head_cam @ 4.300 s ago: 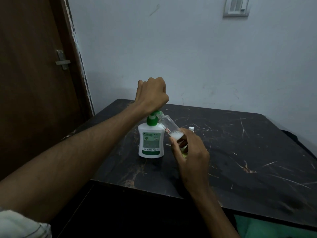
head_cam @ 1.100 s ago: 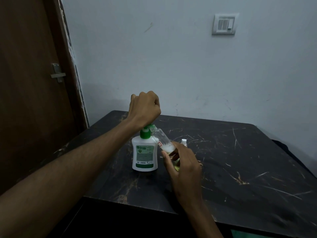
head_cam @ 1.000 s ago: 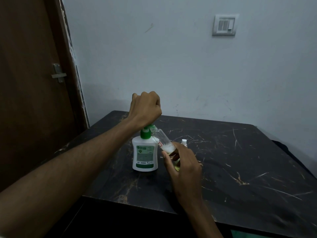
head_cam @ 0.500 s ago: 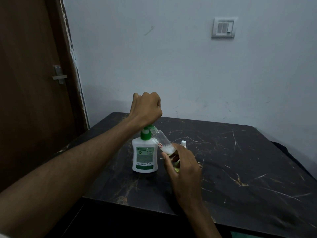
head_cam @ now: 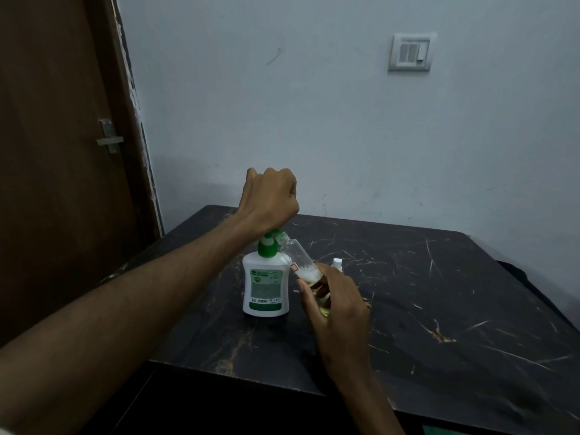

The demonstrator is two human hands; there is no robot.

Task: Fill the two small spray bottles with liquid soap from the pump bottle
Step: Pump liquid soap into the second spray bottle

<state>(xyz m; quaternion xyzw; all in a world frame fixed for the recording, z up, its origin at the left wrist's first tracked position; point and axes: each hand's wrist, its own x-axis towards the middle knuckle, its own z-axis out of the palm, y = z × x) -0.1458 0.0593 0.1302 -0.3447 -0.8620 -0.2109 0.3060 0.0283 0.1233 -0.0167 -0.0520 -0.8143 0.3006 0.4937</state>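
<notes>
A white pump bottle [head_cam: 266, 287] with a green pump stands near the middle of the dark table [head_cam: 439, 309]. My left hand [head_cam: 270, 199] is a closed fist that presses down on the pump head. My right hand [head_cam: 335, 296] grips a small clear spray bottle [head_cam: 298, 255] by its lower part. The bottle is tilted, with its open mouth against the pump nozzle. White foam and yellowish liquid show inside it. Just behind my right hand, the white top of a second small bottle [head_cam: 337, 263] sticks up; its body is hidden.
The scratched black table stands against a pale wall with a switch plate [head_cam: 409, 53]. A brown door [head_cam: 62, 152] with a metal latch is on the left. The table's near edge runs just below my right wrist.
Both hands keep their places on the pump and the small bottle. Only the view has shifted slightly.
</notes>
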